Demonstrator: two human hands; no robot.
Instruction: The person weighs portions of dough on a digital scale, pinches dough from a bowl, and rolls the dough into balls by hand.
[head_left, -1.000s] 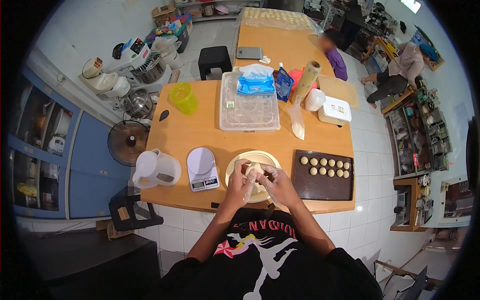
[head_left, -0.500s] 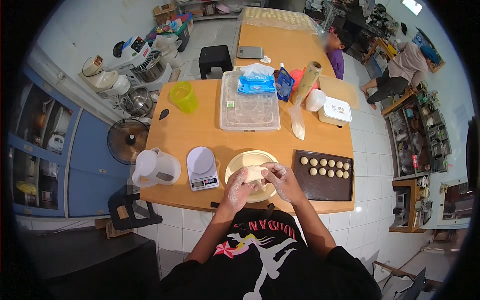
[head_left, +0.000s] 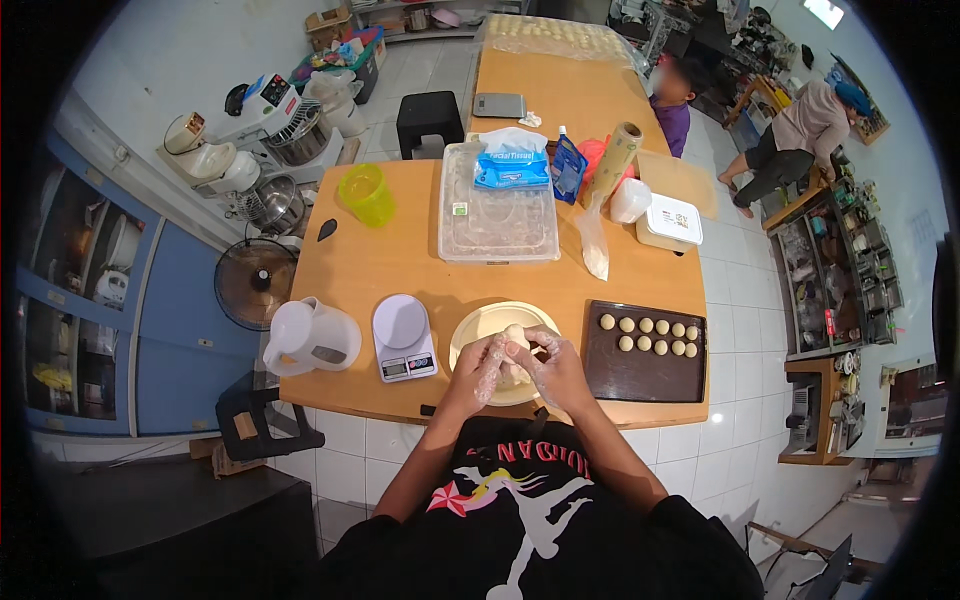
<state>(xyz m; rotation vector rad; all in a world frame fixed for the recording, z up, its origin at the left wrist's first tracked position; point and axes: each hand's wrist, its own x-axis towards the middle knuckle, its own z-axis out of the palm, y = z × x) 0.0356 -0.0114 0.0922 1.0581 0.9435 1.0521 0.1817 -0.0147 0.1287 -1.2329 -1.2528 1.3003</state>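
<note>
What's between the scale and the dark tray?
Head view: the cream bowl, with the left hand and right hand holding dough over it.

Dough (head_left: 514,334) — partly hidden; bowl (head_left: 479,325) — likewise

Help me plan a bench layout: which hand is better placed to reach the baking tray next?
Probably the right hand: the dark baking tray lies just to its right, while the left hand is farther off, nearer the digital kitchen scale. Both hands hold dough, though.
</note>
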